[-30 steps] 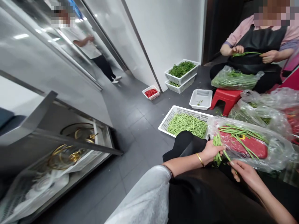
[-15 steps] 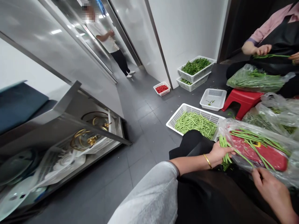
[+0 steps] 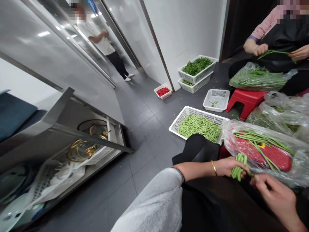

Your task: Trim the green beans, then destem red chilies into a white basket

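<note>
Short green bean pieces (image 3: 238, 166) are bunched in my left hand (image 3: 228, 166), which is closed around them. Close on its right, my right hand (image 3: 275, 193) pinches the end of a bean stretching from the bunch. Long green beans (image 3: 267, 141) lie on clear plastic over a red stool (image 3: 277, 158), just beyond my hands. Past my knee, a white perforated basket (image 3: 176, 124) holds many cut green beans (image 3: 200, 127).
Stacked white baskets of leafy greens (image 3: 197, 66), a basket of red peppers (image 3: 163, 91) and a small white tray (image 3: 216, 100) sit on the floor. A person at upper right handles stems behind a bagged bundle (image 3: 258, 79). A metal shelf (image 3: 96, 138) stands left; another person stands beyond.
My hands have come closer together and the left has moved slightly down and right. The long bean between them now shows only a short stretch. The view has shifted slightly.
</note>
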`<state>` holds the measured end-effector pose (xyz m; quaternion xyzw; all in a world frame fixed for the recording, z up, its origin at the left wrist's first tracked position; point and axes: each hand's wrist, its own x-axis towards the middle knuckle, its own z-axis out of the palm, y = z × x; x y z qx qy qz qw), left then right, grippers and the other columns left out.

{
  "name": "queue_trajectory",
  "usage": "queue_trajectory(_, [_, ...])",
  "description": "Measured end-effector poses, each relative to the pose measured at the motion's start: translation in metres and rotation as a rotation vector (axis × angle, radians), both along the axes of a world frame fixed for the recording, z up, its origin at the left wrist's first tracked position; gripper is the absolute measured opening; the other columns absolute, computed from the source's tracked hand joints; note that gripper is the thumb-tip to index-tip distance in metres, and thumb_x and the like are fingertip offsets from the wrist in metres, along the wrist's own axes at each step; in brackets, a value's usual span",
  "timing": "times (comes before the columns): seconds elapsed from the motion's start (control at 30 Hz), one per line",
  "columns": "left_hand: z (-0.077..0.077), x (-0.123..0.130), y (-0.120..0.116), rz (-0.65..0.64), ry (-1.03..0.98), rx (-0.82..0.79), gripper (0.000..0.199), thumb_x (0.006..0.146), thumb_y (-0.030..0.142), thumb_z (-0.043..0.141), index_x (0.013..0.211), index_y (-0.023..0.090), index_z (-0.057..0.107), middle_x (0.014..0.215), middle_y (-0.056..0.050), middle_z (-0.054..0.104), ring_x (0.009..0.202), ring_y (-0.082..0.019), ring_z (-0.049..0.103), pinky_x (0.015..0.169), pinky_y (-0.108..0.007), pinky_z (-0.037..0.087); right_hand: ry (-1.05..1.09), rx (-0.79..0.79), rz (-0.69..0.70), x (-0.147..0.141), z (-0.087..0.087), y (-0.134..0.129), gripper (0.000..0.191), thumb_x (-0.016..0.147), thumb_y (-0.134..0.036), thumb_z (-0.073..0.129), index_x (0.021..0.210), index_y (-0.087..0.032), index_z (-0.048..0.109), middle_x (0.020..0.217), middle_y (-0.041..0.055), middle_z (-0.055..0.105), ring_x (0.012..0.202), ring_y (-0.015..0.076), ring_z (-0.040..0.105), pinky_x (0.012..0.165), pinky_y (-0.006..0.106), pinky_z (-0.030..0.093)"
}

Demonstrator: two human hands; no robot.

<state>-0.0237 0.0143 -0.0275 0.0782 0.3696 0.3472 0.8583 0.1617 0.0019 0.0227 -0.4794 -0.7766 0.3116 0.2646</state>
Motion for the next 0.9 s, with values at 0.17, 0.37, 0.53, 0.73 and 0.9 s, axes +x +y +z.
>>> queue_trajectory(0.17, [0.012, -0.027, 0.007, 0.310, -0.104, 0.127, 0.027, 0.057, 0.014, 0.061, 0.084, 0.012, 0.063, 0.058, -0.002, 0.059, 0.044, -0.011, 0.050, 0.045, -0.021, 0.039, 0.194, -0.346, -0.122, 0.020, -0.032, 0.033, 0.041, 0.069, -0.062, 0.070, 0.077, -0.022, 0.070, 0.069, 0.0064, 0.071, 0.058, 0.0233, 0.065, 0.055, 0.034, 0.055])
queue_trajectory(0.37, [0.026, -0.030, -0.008, -0.271, -0.086, 0.324, 0.034, 0.058, 0.022, 0.068, 0.088, 0.007, 0.066, 0.056, -0.004, 0.057, 0.044, -0.013, 0.049, 0.044, -0.024, 0.033, 0.443, -0.635, 0.040, 0.006, -0.007, 0.042, 0.056, 0.078, -0.062, 0.065, 0.114, -0.019, 0.067, 0.060, 0.0004, 0.064, 0.048, 0.0152, 0.057, 0.046, 0.028, 0.048])
queue_trajectory(0.53, [0.041, -0.015, -0.020, 0.036, 0.127, 0.277, 0.027, 0.058, 0.024, 0.078, 0.073, 0.011, 0.059, 0.056, -0.001, 0.056, 0.045, -0.009, 0.048, 0.046, -0.023, 0.035, 0.670, -0.537, -0.143, -0.020, 0.018, 0.051, 0.045, 0.065, -0.058, 0.079, 0.078, -0.017, 0.066, 0.053, -0.0011, 0.060, 0.044, 0.0125, 0.056, 0.044, 0.026, 0.050])
queue_trajectory(0.73, [0.042, -0.021, -0.008, 0.323, 0.123, 0.189, 0.029, 0.061, 0.030, 0.078, 0.068, 0.011, 0.058, 0.055, 0.001, 0.054, 0.045, -0.007, 0.046, 0.047, -0.022, 0.038, 0.752, -0.466, -0.211, -0.018, 0.002, 0.031, 0.039, 0.075, -0.055, 0.074, 0.084, -0.018, 0.065, 0.061, -0.0010, 0.065, 0.051, 0.0137, 0.063, 0.051, 0.027, 0.057])
queue_trajectory(0.9, [0.040, -0.030, 0.001, 0.352, 0.296, 0.137, 0.025, 0.068, 0.029, 0.076, 0.073, 0.010, 0.061, 0.064, -0.006, 0.066, 0.054, -0.012, 0.060, 0.055, -0.025, 0.048, 0.680, -0.495, -0.159, -0.004, 0.013, 0.037, 0.041, 0.075, -0.057, 0.073, 0.083, -0.018, 0.064, 0.058, -0.0006, 0.065, 0.048, 0.0143, 0.063, 0.048, 0.027, 0.056])
